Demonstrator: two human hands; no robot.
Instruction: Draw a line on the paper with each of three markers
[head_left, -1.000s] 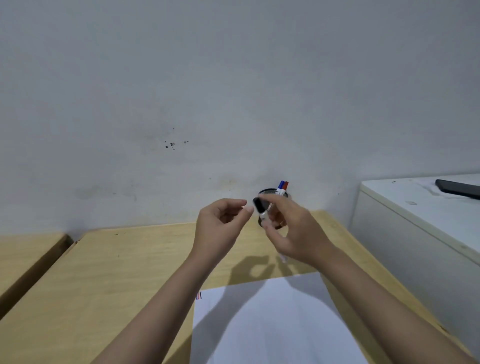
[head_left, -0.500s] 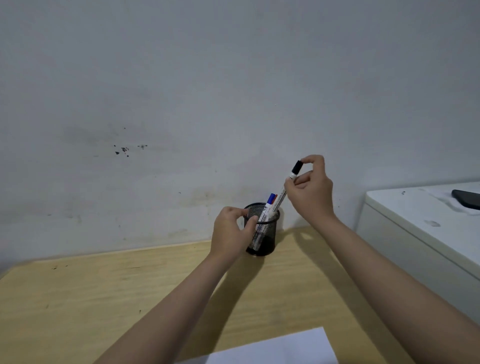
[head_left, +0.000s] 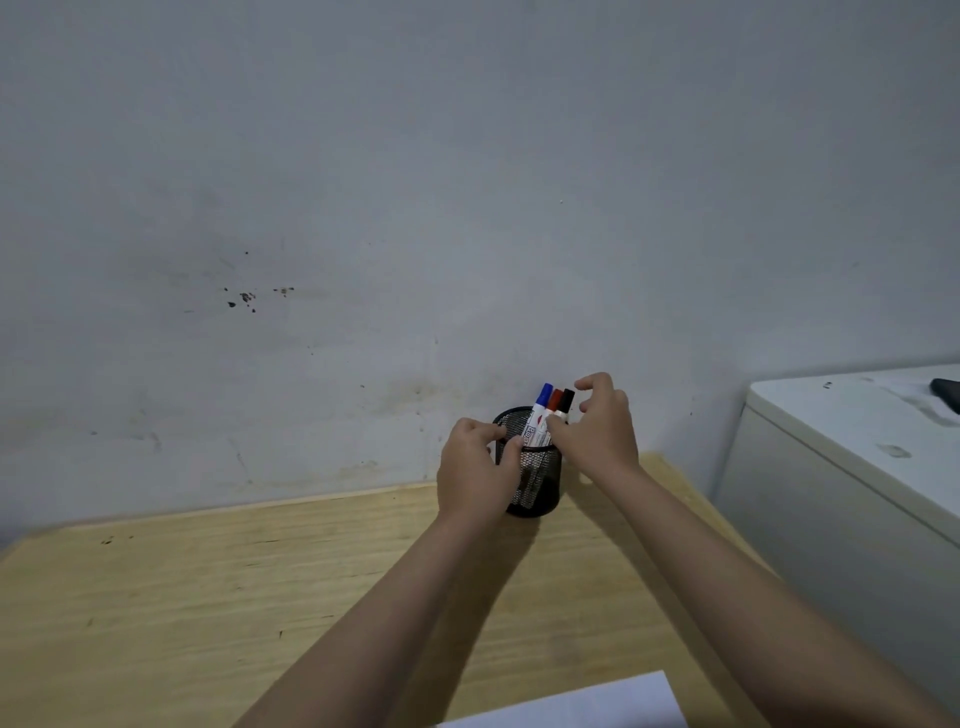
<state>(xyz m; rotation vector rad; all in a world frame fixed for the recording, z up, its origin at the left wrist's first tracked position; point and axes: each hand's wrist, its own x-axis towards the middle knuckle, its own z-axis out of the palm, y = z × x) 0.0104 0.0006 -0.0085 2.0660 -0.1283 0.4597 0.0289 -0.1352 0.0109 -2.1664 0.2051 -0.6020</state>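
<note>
Black wire-mesh cup (head_left: 535, 480), round, upright at the far edge of the pale wooden table (head_left: 208, 597); inside, blue-capped marker (head_left: 540, 413), red-capped marker (head_left: 554, 402) and black-capped marker (head_left: 566, 401), leaning right. Left hand (head_left: 475, 475) wrapped around the cup's rim. Right hand (head_left: 597, 431) loosely open just beside the caps, gripping nothing. Smooth white paper (head_left: 582, 706) at the near edge

paper (head_left: 571, 704): only top corner in frame, rest cut by bottom edge | dark flat object (head_left: 946, 393) on white cabinet (head_left: 857, 441): cut by right edge, unidentifiable | marker barrels: lower parts hidden in mesh cup (head_left: 537, 483) | label print: too small to read
</note>
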